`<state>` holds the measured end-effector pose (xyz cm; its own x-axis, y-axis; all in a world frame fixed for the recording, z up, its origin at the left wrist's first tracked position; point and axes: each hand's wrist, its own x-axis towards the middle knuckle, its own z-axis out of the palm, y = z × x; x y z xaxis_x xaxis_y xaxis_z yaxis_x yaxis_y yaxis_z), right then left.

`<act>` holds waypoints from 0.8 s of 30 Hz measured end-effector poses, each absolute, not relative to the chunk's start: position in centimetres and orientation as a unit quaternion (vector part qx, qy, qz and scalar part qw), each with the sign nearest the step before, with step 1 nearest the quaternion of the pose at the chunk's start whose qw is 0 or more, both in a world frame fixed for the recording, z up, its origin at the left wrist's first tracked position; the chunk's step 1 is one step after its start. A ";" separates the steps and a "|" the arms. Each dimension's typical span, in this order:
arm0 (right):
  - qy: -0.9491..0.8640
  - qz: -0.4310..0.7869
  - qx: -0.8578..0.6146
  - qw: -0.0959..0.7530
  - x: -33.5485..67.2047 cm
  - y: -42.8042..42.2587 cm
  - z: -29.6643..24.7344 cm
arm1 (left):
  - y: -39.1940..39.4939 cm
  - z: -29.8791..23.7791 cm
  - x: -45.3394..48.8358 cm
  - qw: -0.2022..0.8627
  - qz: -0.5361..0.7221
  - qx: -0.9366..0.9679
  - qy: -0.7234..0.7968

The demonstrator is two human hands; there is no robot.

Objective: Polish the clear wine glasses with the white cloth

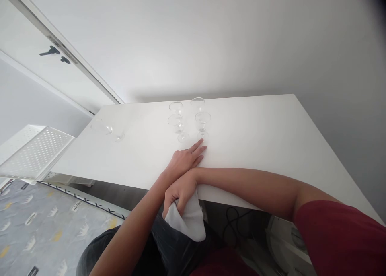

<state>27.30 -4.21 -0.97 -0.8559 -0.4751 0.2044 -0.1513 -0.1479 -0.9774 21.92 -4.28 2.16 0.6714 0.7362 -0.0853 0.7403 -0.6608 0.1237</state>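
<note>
My left hand (189, 157) reaches over the white table with its fingers stretched out flat. Its fingertips are at the foot of a clear stemmed glass (202, 121), touching or very close to it. Another stemmed glass (175, 121) stands to the left of that one, and two more, a left one (176, 107) and a right one (198, 104), are behind them. My right hand (181, 191) crosses beneath my left wrist, at the table's front edge. Its fingers are closed round a white cloth (189, 221) that hangs down over my lap.
On the left of the white table (256, 135), a clear glass (102, 127) lies on its side. A white perforated basket (36, 151) is beyond the left end. Grey patterned bedding (45, 227) lies below left. Dark cables (233, 223) show under the table, and a wall runs behind it.
</note>
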 end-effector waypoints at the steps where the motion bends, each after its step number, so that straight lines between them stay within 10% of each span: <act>1: 0.640 -0.720 -0.242 0.119 27.3 -4.2 -0.9 | -4.3 2.2 21.9 0.074 -0.015 0.911 0.406; 13: 0.634 -0.739 -0.189 0.130 27.6 -4.5 -0.4 | -4.9 1.7 20.9 0.099 0.063 0.903 0.413; 20: 0.597 -0.763 -0.245 0.034 28.6 -3.8 0.9 | -4.0 0.2 12.2 0.039 0.520 0.636 0.569; 24: 0.558 -0.811 -0.175 -0.025 29.2 -4.0 1.1 | 0.3 0.8 5.6 0.209 0.762 0.256 0.557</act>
